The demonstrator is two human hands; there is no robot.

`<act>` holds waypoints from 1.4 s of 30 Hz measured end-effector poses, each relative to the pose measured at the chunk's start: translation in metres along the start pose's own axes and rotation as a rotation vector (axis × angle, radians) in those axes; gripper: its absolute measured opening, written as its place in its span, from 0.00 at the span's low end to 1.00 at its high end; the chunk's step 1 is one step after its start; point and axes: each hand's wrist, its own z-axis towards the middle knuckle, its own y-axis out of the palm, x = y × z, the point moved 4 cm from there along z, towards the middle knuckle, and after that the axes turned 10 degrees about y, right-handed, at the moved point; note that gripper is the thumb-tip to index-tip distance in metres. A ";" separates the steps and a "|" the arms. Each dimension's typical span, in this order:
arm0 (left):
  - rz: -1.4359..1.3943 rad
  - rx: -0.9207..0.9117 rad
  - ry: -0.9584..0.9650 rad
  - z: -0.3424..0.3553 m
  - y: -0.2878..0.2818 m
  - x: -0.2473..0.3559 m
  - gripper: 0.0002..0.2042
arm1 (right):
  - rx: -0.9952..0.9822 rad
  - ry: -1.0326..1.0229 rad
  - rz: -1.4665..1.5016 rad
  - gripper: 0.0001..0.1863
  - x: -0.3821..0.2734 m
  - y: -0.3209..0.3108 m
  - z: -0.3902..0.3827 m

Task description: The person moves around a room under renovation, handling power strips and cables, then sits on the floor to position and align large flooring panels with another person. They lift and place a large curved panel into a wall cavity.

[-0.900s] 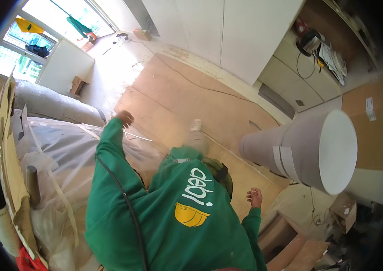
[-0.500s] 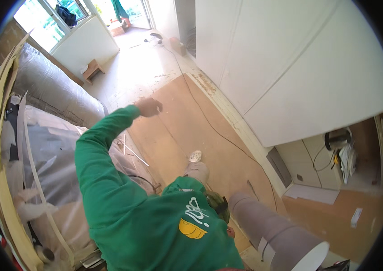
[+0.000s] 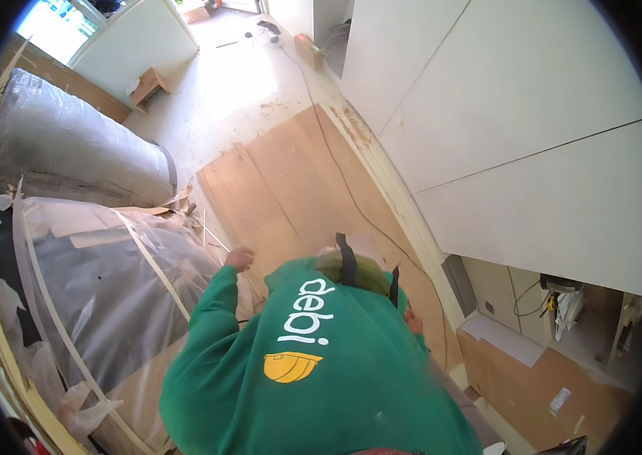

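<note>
My left hand (image 3: 240, 259) hangs at the end of a green sleeve, over the edge of the brown floor boards. Its fingers are loosely apart and nothing shows in them. Below it to the left lies clear plastic sheeting (image 3: 101, 265) over dark and brown material, apart from the hand as far as I can see. Of my right hand (image 3: 413, 321) only a small part shows beside my green sweatshirt (image 3: 366, 371); its fingers are hidden. At my waist sits an olive pouch (image 3: 355, 274) with black straps.
A large plastic-wrapped roll (image 3: 86, 144) lies at the left. A dark cable (image 3: 328, 152) runs along the brown floor covering (image 3: 275, 189). White panels (image 3: 503, 121) line the right, above a low opening holding tools. A small wooden stool (image 3: 148, 87) stands farther off.
My left arm has come down and back from its raised position over the boards toward my side. The view has shifted, and my legs are now mostly hidden by my torso.
</note>
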 end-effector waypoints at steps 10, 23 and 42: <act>-0.754 0.571 -0.353 -0.071 0.022 -0.054 0.13 | -0.173 0.049 0.085 0.11 -0.257 -0.058 0.197; -0.563 0.405 0.166 0.226 -0.036 0.317 0.17 | -0.352 -0.388 -0.386 0.13 -0.399 0.001 0.366; -0.884 0.558 -0.352 0.403 -0.212 0.271 0.15 | -0.404 -0.225 -0.373 0.12 -0.993 0.162 0.427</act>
